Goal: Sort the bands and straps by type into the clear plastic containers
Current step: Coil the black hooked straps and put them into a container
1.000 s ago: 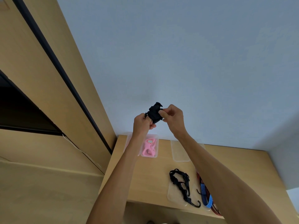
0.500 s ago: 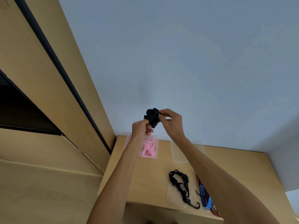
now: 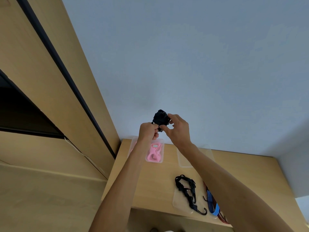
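Both hands are raised above the wooden table [image 3: 158, 178], working a bunched black strap [image 3: 159, 118]. My left hand [image 3: 148, 131] grips its lower end in curled fingers. My right hand [image 3: 177, 128] pinches its right side between thumb and fingers. Below them, a clear container [image 3: 161, 160] holds a pink band [image 3: 154, 152]. An empty clear container [image 3: 182, 163] lies to its right, partly behind my right forearm. Nearer the front edge, a black hooked cord [image 3: 188, 191] lies in a clear container [image 3: 177, 204]. A blue strap [image 3: 212, 205] lies beside it, over a red one.
A wooden cabinet [image 3: 50, 81] with a dark gap rises on the left, close to the table's left edge. A pale blue wall [image 3: 200, 64] stands behind the table. The table's front edge runs below the hooked cord.
Both hands stay raised with the black strap; my fingers have shifted on it and the bundle looks more tightly bunched. Items on the table have not moved.
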`<state>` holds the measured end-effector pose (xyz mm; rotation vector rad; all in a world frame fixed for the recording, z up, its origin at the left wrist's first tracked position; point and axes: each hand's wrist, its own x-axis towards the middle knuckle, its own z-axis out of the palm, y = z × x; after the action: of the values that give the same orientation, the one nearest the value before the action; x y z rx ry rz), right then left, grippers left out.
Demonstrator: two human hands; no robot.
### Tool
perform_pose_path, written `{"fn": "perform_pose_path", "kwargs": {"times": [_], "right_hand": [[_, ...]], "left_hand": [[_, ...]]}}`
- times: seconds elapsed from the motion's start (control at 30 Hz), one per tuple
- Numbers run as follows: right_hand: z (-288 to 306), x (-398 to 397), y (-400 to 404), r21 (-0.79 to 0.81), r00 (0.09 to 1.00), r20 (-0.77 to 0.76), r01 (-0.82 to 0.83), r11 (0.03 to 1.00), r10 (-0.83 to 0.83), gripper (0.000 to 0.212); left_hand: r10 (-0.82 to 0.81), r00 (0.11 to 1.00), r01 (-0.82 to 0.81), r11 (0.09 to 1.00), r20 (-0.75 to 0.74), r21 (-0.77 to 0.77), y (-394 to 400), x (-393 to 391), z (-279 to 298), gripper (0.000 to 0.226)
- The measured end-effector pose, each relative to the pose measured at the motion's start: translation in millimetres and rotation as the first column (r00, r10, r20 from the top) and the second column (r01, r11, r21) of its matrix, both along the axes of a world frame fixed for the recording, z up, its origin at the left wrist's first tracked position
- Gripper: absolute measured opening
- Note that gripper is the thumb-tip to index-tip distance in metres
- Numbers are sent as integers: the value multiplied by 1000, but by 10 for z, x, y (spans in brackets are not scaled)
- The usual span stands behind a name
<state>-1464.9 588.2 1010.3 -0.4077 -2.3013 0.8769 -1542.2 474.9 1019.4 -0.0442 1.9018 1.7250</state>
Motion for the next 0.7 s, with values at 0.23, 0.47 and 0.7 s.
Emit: {"fn": "perform_pose_path", "kwargs": {"times": [0.23, 0.47, 0.7], "right_hand": [[-24, -20, -34, 7, 999, -29, 19, 1000, -19, 18], [-36, -12, 3, -47, 999, -38, -7, 999, 5, 18], [21, 11, 55, -671, 987, -41, -144, 727, 158, 37]], "left_hand": [[-31, 999, 31, 1000, 29, -2, 18, -14, -27, 22], [-38, 999, 37, 999, 16, 8, -14, 46, -96, 19], [-95, 995, 94, 994, -17, -63, -55, -13, -78, 22]]}}
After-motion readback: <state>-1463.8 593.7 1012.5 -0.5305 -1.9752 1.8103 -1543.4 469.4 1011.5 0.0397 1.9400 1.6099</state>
